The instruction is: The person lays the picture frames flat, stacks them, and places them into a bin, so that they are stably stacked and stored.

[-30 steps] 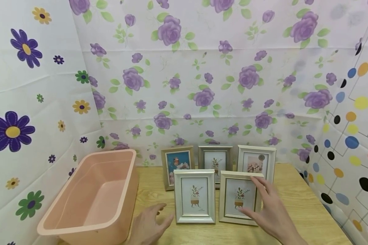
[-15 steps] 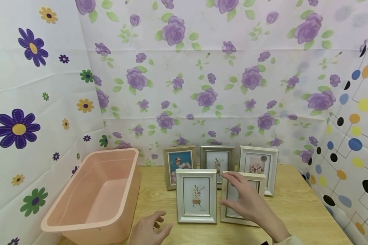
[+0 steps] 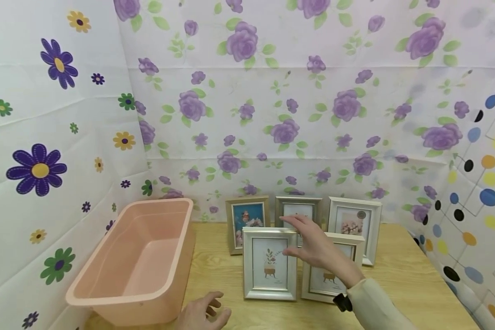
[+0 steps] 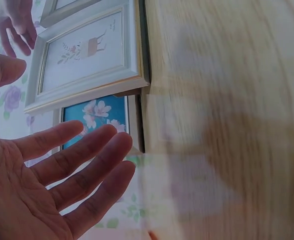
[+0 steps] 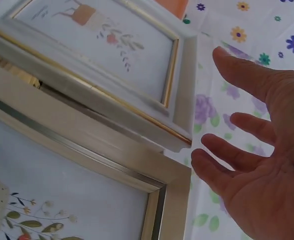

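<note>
In the head view, my right hand [image 3: 313, 245] hovers by the top right corner of the silver-white picture frame [image 3: 270, 293], thumb and fingers spread around nothing. A cream picture frame [image 3: 313, 288] stands to its right, partly hidden by my right arm. Low in the head view, my left hand [image 3: 202, 314] is relaxed and holds nothing, left of the silver-white frame. The left wrist view shows its fingers [image 4: 94, 165] extended before the frames. Behind stand a gold frame [image 3: 232, 229] with a blue picture, a dark silver frame [image 3: 299, 200] and a white frame [image 3: 373, 229].
A pink plastic basin [image 3: 181, 256] stands left on the wooden table [image 3: 412, 270], with nothing in it. Cloths printed with flowers [image 3: 286, 133] and coloured dots [image 3: 490, 197] hang behind and at the sides.
My right hand has moved left, from the cream frame to the top right of the silver-white one. The left hand has lowered slightly. The head view has shifted a little left.
</note>
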The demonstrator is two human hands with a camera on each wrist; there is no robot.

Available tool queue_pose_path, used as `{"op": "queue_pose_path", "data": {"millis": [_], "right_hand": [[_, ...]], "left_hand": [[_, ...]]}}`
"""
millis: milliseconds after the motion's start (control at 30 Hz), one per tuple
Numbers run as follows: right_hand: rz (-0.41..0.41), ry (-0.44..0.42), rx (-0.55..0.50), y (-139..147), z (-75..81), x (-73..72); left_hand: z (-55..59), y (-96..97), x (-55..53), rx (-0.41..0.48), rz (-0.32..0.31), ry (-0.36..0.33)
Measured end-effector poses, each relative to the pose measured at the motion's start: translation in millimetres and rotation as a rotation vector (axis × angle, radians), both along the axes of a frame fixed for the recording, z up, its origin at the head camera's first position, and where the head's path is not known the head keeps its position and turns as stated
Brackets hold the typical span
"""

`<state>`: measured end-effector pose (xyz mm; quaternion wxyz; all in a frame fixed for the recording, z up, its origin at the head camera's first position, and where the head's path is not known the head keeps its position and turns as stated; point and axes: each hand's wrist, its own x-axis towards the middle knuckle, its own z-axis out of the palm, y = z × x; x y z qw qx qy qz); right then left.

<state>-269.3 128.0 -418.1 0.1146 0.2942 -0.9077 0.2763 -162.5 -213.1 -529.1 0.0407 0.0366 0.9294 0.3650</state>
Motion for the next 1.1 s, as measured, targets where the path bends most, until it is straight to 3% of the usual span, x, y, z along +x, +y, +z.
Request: {"op": "queue_pose_path", "data": {"millis": [200, 400, 700, 867, 1100], "right_hand": [[0.043, -0.072, 0.121, -1, -1.2, -12.1], [0.130, -0.127, 0.211, -2, 2.6, -23.0], [0.196, -0.312, 0.290, -6, 16.3, -37.2], [0.263, -0.282, 0.317, -7, 19.9, -45.4], [0.302, -0.242, 0.250, -14, 21.2, -45.2]], "left_hand": [[-1.4, 0.3, 5.0, -0.015, 0.039, 0.046], [-0.8, -2.9, 6.4, 0.002, 0.041, 0.048], [-1.8, -3.2, 9.4, -0.018, 0.059, 0.092], [-2.0, -2.0, 11.9, -0.049, 0.104, 0.122], [-4.4, -2.7, 15.2, -0.068, 0.127, 0.193]]}}
